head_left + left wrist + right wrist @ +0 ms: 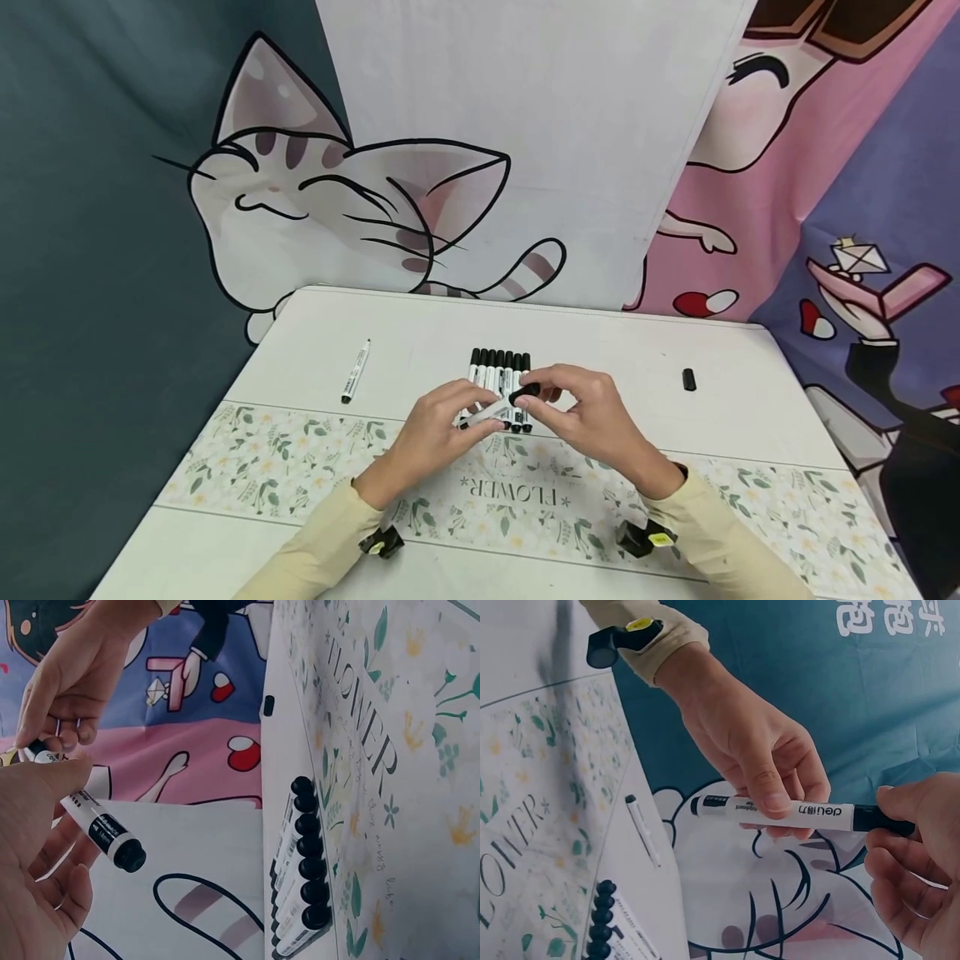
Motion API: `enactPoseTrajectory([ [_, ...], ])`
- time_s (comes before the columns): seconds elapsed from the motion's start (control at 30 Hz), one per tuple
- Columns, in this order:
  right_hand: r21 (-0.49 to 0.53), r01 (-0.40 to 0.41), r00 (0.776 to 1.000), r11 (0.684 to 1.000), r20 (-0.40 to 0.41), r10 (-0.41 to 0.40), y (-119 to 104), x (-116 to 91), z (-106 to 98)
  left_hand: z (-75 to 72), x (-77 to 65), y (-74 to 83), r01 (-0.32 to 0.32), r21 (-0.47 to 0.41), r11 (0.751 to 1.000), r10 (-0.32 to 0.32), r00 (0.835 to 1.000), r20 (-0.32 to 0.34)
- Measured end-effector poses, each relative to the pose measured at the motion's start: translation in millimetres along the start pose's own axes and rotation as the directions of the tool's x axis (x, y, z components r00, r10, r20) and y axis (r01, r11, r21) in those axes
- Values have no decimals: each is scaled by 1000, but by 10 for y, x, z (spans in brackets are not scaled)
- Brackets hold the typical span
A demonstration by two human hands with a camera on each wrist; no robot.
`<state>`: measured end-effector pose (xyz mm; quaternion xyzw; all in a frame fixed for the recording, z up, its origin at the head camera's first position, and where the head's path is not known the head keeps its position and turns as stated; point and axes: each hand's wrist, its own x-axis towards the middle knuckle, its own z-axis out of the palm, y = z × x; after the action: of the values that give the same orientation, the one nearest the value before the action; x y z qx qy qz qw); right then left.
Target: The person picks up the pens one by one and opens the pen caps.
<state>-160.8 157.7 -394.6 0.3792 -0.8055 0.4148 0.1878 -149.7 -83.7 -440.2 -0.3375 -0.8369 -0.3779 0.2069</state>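
Note:
My left hand (438, 425) grips the white barrel of a whiteboard marker (810, 814), thumb on one side and fingers on the other. At the marker's other end, my right hand (588, 410) pinches the black cap (866, 818), which sits against the barrel. Both hands are above the table, close over a row of several capped whiteboard markers (498, 360) lying side by side. In the left wrist view, the black rear end (130, 856) of the held marker points away from the hands.
Off to the left on the white table (420, 325) lies a single marker (356, 372) with its thin tip bare. A loose black cap (689, 380) is on the right side. A printed floral band (300, 450) crosses the table; cartoon curtains (465, 83) hang behind.

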Motion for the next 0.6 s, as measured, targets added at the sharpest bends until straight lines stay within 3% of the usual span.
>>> enactPoseTrajectory([
  [0.3, 51, -64, 996, 997, 58, 61, 45, -81, 22, -37, -48, -13, 16, -18, 1000, -16, 999, 40],
  [0.6, 70, -58, 995, 996, 87, 52, 105, -87, 37, -24, -47, -40, -3, -6, 1000, 4, 999, 45],
])
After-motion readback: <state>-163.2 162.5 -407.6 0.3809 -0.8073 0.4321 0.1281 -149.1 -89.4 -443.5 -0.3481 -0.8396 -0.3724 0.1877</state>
